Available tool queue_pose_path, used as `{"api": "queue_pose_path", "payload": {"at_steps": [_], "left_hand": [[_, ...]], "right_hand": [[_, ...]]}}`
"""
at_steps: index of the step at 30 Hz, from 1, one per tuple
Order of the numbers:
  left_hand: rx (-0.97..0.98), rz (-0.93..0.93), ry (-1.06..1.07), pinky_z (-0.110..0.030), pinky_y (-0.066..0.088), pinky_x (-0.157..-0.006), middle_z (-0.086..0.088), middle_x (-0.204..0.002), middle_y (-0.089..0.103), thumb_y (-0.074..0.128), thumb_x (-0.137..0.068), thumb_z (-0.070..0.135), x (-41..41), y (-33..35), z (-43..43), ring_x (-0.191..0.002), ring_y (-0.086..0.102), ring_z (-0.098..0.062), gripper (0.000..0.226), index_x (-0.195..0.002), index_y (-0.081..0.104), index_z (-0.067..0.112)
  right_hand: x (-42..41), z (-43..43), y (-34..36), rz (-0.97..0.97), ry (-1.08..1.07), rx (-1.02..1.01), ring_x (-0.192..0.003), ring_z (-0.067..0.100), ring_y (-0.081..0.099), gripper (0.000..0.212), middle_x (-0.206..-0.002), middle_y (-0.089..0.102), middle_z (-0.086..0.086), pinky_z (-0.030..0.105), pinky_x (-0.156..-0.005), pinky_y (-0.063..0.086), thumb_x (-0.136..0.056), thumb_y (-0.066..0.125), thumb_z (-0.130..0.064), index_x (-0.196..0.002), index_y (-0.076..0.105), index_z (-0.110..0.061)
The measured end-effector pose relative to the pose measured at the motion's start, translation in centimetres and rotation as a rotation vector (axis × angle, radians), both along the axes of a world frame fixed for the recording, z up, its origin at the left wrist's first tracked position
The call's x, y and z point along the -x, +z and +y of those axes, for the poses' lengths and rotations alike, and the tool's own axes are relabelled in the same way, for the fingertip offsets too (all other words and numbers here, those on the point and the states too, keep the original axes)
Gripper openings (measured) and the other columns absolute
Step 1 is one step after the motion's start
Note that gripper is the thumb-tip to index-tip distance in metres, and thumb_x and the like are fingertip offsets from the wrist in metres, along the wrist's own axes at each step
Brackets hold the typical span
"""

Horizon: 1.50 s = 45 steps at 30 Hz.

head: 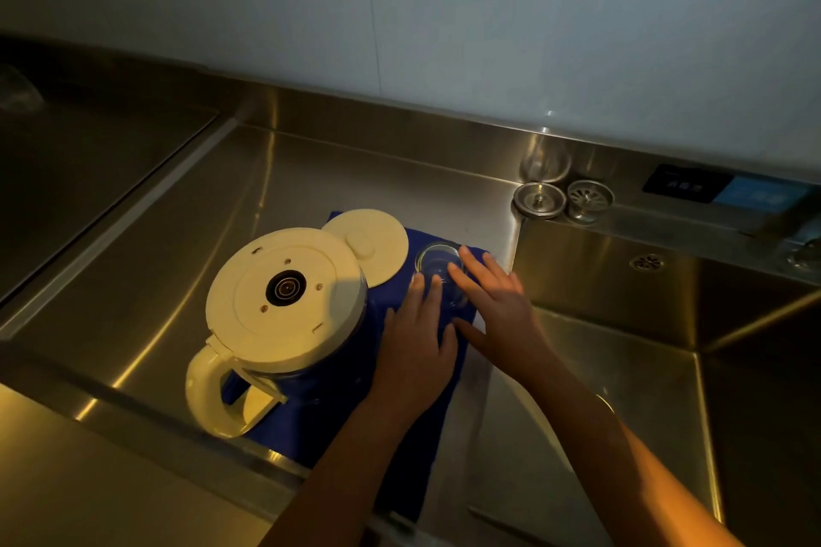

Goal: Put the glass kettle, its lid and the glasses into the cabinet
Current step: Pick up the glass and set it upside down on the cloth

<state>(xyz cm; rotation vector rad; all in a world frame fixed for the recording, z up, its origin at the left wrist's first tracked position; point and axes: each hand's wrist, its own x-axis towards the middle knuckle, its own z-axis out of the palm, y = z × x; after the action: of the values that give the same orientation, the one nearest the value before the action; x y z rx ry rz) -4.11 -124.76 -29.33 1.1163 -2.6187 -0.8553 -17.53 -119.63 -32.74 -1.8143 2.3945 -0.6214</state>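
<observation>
L hand (pixel 415 351) & R hand (pixel 502 315) touch glass (pixel 437 262) on blue cloth (pixel 306 435).

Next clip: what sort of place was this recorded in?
Most likely a home kitchen, at the sink. A stainless steel sink basin has round metal drain strainers on its rim. A cream-based glass kettle stands upside down on a blue cloth.

The glass kettle (pixel 284 302) is stood upside down on a blue cloth (pixel 417 457), its cream base turned up and its handle pointed to the near left. The round cream lid (pixel 368 244) is laid flat just behind it. A clear glass (pixel 437 264) is set beside the lid.
</observation>
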Motion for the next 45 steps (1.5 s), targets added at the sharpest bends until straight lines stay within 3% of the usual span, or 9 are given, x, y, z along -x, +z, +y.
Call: {"api": "queue_pose_path", "payload": {"at_steps": [6,10,19,21,23,27,29,33,45], "left_hand": [[0.328,-0.349,-0.14,-0.043,-0.005,-0.114,-0.005,-0.156,-0.017,0.027,-0.1,0.026,0.9,0.6,-0.3,-0.143,-0.015,-0.019,0.061,-0.148,-0.009,0.014],[0.331,-0.36,-0.145,-0.042,-0.006,-0.114,-0.004,-0.155,-0.018,0.03,-0.099,0.025,1.2,0.1,-0.6,-0.142,-0.016,-0.019,0.064,-0.147,-0.011,0.013],[0.36,-0.414,-0.128,-0.042,0.001,-0.115,-0.005,-0.154,-0.021,0.034,-0.099,0.025,1.7,-0.7,-0.7,-0.143,-0.015,-0.019,0.068,-0.146,-0.014,0.013],[0.419,-0.391,-0.114,-0.041,0.01,-0.115,-0.007,-0.156,-0.012,0.039,-0.097,0.023,1.8,-1.0,-1.0,-0.144,-0.005,-0.02,0.069,-0.148,-0.005,0.01],[0.547,-0.293,-0.116,-0.041,0.035,-0.105,-0.013,-0.152,0.023,0.05,-0.089,0.021,1.7,-1.2,-1.3,-0.139,0.028,-0.023,0.061,-0.143,0.028,0.005],[0.618,-0.294,-0.178,-0.044,0.046,-0.093,-0.017,-0.135,0.05,0.031,-0.084,0.018,0.8,-2.0,-2.1,-0.123,0.05,-0.026,0.052,-0.128,0.053,0.001],[0.655,-0.327,-0.186,-0.041,0.04,-0.101,-0.018,-0.142,0.041,0.036,-0.086,0.021,0.8,-1.2,-2.1,-0.13,0.043,-0.025,0.053,-0.134,0.045,0.0],[0.468,-0.519,-0.195,-0.038,0.001,-0.115,-0.012,-0.154,-0.017,0.04,-0.097,0.023,1.5,-0.1,-2.7,-0.143,-0.012,-0.022,0.073,-0.146,-0.01,0.005],[0.43,-0.491,-0.201,-0.042,-0.001,-0.114,-0.011,-0.155,-0.015,0.041,-0.096,0.021,1.0,0.1,-2.8,-0.143,-0.01,-0.023,0.073,-0.147,-0.009,0.007]], "right_hand": [[0.2,0.7,0.6,0.068,0.013,-0.025,-0.134,0.037,0.032,0.077,-0.148,0.035,0.006,0.062,-0.101,0.027,-0.071,0.078,-0.021,-0.139,0.04,-0.018],[-0.4,0.7,0.8,0.014,0.01,-0.054,-0.143,0.028,0.011,0.075,-0.154,0.016,-0.002,0.053,-0.111,0.013,-0.084,0.066,-0.026,-0.145,0.023,-0.024],[-1.6,0.5,0.7,-0.007,-0.064,-0.142,-0.144,0.025,0.004,0.08,-0.157,0.003,-0.003,0.052,-0.112,0.01,-0.088,0.061,-0.029,-0.148,0.009,-0.023],[-1.8,0.5,0.8,0.028,-0.074,-0.115,-0.14,0.032,0.022,0.084,-0.155,0.019,0.004,0.059,-0.106,0.024,-0.079,0.072,-0.024,-0.146,0.022,-0.016],[-1.9,0.3,0.4,0.074,-0.085,-0.079,-0.125,0.038,0.046,0.089,-0.144,0.041,0.011,0.063,-0.088,0.042,-0.06,0.086,-0.021,-0.137,0.043,-0.01],[-2.4,0.2,-0.5,0.038,-0.097,-0.013,-0.12,0.04,0.05,0.09,-0.142,0.043,0.011,0.064,-0.083,0.046,-0.054,0.089,-0.019,-0.134,0.048,-0.008],[-2.6,-0.1,-0.4,0.01,-0.091,-0.025,-0.134,0.037,0.034,0.091,-0.153,0.021,0.006,0.064,-0.099,0.034,-0.068,0.08,-0.02,-0.144,0.031,-0.011],[-2.8,-0.8,0.3,-0.081,-0.084,-0.194,-0.144,0.026,-0.005,0.085,-0.155,-0.018,-0.007,0.051,-0.113,0.001,-0.09,0.054,-0.027,-0.148,-0.007,-0.024],[-3.6,-0.7,2.1,0.048,-0.138,-0.272,-0.143,0.029,-0.006,0.08,-0.157,-0.011,-0.005,0.053,-0.113,0.003,-0.092,0.052,-0.033,-0.149,-0.003,-0.024]]}}
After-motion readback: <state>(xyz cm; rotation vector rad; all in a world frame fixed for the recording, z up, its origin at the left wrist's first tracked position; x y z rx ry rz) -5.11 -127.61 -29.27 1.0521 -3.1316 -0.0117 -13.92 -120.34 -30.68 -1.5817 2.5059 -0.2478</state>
